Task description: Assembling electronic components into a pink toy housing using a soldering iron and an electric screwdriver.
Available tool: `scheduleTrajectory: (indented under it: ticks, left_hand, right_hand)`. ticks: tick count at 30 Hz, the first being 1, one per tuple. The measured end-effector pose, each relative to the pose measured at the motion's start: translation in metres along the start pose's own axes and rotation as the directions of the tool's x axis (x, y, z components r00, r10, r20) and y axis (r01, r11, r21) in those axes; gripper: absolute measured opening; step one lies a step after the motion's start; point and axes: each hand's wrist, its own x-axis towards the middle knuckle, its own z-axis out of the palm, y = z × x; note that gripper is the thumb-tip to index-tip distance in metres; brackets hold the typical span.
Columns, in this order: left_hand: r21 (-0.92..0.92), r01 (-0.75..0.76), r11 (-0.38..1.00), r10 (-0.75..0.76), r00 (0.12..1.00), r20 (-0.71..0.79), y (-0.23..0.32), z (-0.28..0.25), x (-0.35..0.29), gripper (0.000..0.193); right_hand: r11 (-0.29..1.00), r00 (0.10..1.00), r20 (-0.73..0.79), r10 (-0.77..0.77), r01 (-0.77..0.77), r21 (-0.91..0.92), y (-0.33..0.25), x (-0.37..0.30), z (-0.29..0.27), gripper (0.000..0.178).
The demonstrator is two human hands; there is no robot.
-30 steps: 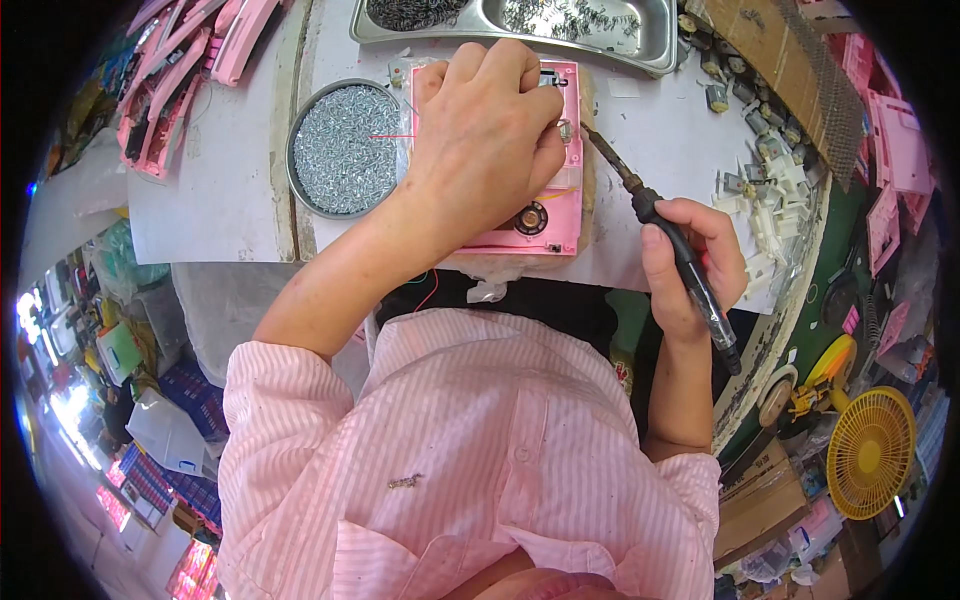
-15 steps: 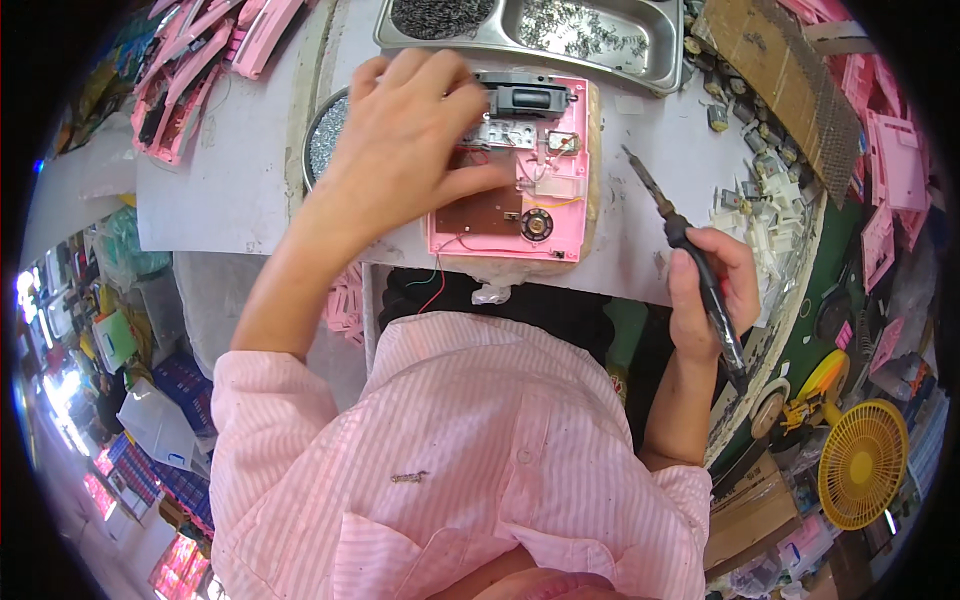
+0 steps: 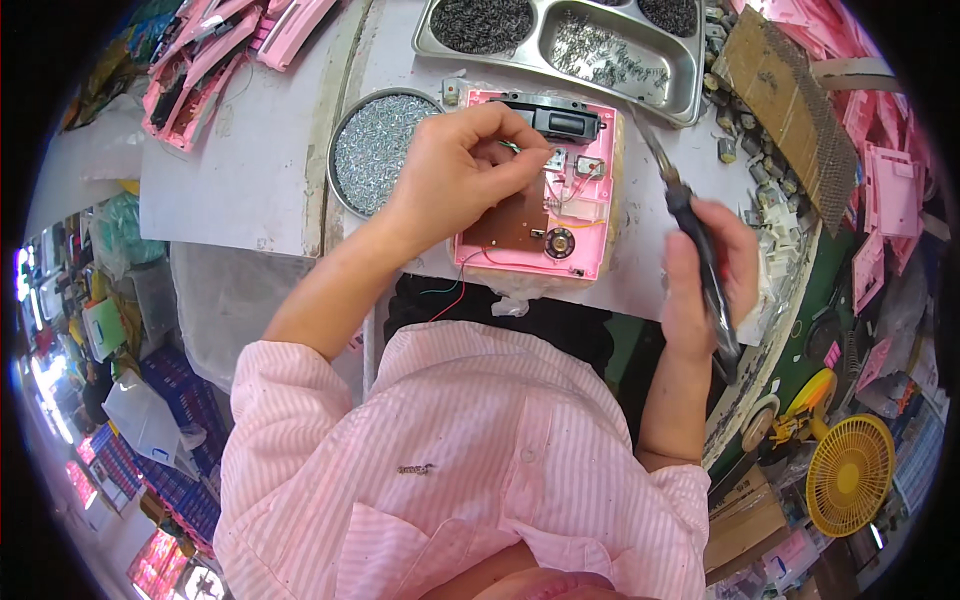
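Pink casing point(image 3: 570, 235) — under left hand point(image 3: 455, 170)

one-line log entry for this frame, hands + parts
left hand: fingertips pinched over open pink casing | right hand: holds screwdriver, tip raised off casing | round screw dish left of casing

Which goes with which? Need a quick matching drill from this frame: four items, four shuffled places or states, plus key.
Things:
1. left hand
2. right hand
3. round dish of silver screws
4. yellow fan

Places or states:
A. low on the person's right, off the table
B. fingertips on the open pink housing
C. on the table beside the housing's left edge
D. gripping a black-handled screwdriver

Pairs: 1-B, 2-D, 3-C, 4-A
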Motion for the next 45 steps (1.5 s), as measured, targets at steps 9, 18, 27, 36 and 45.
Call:
scheduleTrajectory:
  ticks: [9,18,27,36,45]
  left_hand:
    - [-0.318,-0.030,0.948,0.012,0.998,-0.057,-0.002,0.014,0.002,0.010]
    - [0.570,-0.578,0.584,0.695,0.718,0.017,-0.006,0.007,0.003,0.011]
    - [0.132,-0.096,0.987,0.094,0.995,0.024,0.008,0.005,-0.003,0.010]
    - [0.597,-0.448,0.666,0.581,0.813,-0.038,0.008,0.014,-0.004,0.014]
    - [0.606,-0.372,0.703,0.524,0.847,-0.087,0.009,0.024,-0.003,0.017]
  right_hand:
    - [0.997,0.979,0.204,-0.005,-0.010,0.072,0.006,0.042,0.064,0.055]
    - [0.980,0.974,0.175,-0.144,0.165,-0.114,0.010,0.040,0.065,0.052]
    - [0.993,0.988,0.107,-0.109,0.105,0.045,0.009,0.039,0.053,0.050]
    - [0.951,0.962,0.120,-0.247,0.264,-0.162,0.001,0.035,0.074,0.057]
    - [0.833,0.888,0.139,-0.438,0.459,-0.307,0.008,0.036,0.086,0.054]
